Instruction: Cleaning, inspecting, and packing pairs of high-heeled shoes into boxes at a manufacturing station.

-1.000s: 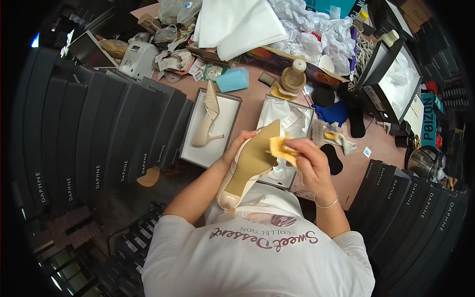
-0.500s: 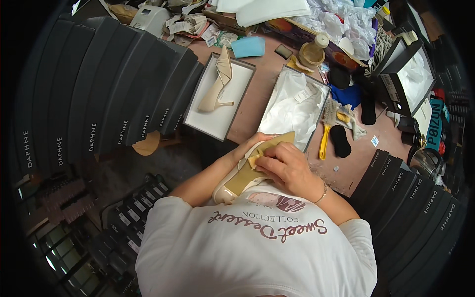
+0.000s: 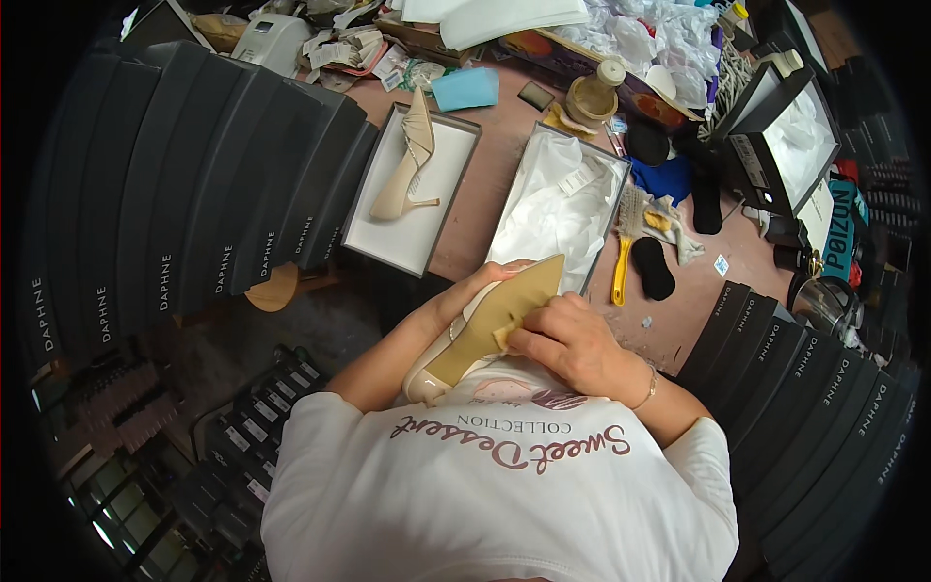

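A high-heeled shoe (image 3: pixel 473 341) is held in front of my chest, its tan sole turned up and its pointed toe aimed away to the right. My left hand (image 3: pixel 482 287) is closed around its far left side; most of those fingers are hidden behind the shoe. Pinched in my right hand (image 3: pixel 572 341) is a small yellow sponge piece (image 3: pixel 503 336), which lies against the middle of the sole. A matching beige heeled shoe (image 3: pixel 400 184) lies on its side in a white-lined box lid (image 3: pixel 373 238). Beside it stands an open shoebox (image 3: pixel 613 209) with white tissue paper (image 3: pixel 553 209).
Dark shoeboxes are stacked at the left (image 3: pixel 218 145) and at the right (image 3: pixel 776 369). On the pink table lie a yellow-handled brush (image 3: pixel 621 272), a black pad (image 3: pixel 653 269) and a jar (image 3: pixel 590 100). Another open shoebox (image 3: pixel 766 175) with tissue stands at the far right.
My right hand has moved with the sponge piece slightly toward the right edge of the sole. The view has shifted a little, so the table things appear farther left.
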Tool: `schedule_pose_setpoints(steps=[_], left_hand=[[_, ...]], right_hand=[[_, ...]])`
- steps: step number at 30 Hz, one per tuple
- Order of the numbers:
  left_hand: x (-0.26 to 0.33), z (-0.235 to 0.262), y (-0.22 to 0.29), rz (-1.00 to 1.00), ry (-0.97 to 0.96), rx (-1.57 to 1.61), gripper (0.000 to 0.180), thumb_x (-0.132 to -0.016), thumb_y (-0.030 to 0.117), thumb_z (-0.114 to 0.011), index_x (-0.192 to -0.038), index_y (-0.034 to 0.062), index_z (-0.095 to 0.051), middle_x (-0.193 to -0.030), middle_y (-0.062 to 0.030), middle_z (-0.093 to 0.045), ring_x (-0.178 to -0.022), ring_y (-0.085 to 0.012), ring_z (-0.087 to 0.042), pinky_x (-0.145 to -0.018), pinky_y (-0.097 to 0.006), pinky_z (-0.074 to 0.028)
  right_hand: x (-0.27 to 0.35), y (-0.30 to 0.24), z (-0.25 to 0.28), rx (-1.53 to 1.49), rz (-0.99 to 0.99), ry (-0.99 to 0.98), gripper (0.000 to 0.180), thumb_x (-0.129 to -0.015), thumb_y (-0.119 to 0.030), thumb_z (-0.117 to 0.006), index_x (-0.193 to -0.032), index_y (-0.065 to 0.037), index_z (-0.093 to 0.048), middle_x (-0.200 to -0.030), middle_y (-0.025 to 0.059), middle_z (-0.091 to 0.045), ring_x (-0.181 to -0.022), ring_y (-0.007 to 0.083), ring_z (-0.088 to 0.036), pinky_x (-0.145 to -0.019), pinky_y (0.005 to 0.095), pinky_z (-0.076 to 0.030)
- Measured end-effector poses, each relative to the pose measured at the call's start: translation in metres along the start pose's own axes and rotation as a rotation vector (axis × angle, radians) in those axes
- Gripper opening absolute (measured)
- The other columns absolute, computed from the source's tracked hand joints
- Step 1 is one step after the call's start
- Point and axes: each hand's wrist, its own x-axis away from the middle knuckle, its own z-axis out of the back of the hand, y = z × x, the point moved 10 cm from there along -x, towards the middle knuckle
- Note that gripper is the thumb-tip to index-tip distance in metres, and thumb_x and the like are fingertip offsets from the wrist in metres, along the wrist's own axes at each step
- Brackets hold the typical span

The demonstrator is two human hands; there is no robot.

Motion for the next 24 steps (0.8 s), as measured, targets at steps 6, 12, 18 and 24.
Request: schedule_pose_setpoints(steps=[6, 12, 18, 24], left_hand=[[0.000, 0.005, 0.005, -0.064, 0.045, 0.007, 0.055, -0.094, 0.037, -0.040, -0.138, 0.0044, -0.036, -0.130, -0.0137, -0.047, -0.120, -0.0216, -0.047, -0.104, -0.036, -0.038], [0.001, 0.011, 0.022, -0.158, 0.080, -0.096, 0.052, -0.093, 0.038, -0.040, -0.135, 0.0063, -0.040, -0.117, -0.0123, -0.055, -0.105, -0.0196, -0.058, -0.086, -0.034, -0.051], [0.017, -0.004, 0.074, -0.306, 0.143, -0.074, 0.057, -0.091, 0.040, -0.040, -0.136, 0.0066, -0.038, -0.116, -0.0102, -0.055, -0.102, -0.0183, -0.058, -0.087, -0.032, -0.049], [0.022, 0.002, 0.059, -0.308, 0.130, -0.148, 0.063, -0.089, 0.040, -0.042, -0.141, 0.0045, -0.033, -0.130, -0.0098, -0.048, -0.117, -0.0172, -0.049, -0.099, -0.030, -0.040]], right_hand=[[0.000, -0.001, -0.004, -0.086, 0.015, 0.028, 0.024, -0.075, -0.012, -0.063, -0.098, -0.008, -0.067, -0.087, 0.0051, -0.055, -0.079, 0.0206, -0.055, -0.070, 0.0323, -0.042], [-0.008, 0.118, 0.032, -0.027, -0.472, 0.406, 0.011, -0.081, -0.007, -0.067, -0.090, -0.002, -0.066, -0.080, 0.0090, -0.055, -0.072, 0.0271, -0.056, -0.066, 0.0344, -0.046], [-0.027, 0.034, 0.060, -0.066, -0.191, 0.456, 0.014, -0.079, -0.003, -0.067, -0.092, -0.005, -0.063, -0.078, 0.0058, -0.054, -0.067, 0.0237, -0.054, -0.061, 0.0327, -0.046], [-0.020, 0.104, 0.042, 0.039, -0.415, 0.497, 0.012, -0.078, -0.010, -0.069, -0.085, -0.004, -0.062, -0.076, 0.0092, -0.053, -0.069, 0.0267, -0.055, -0.061, 0.0359, -0.043]])
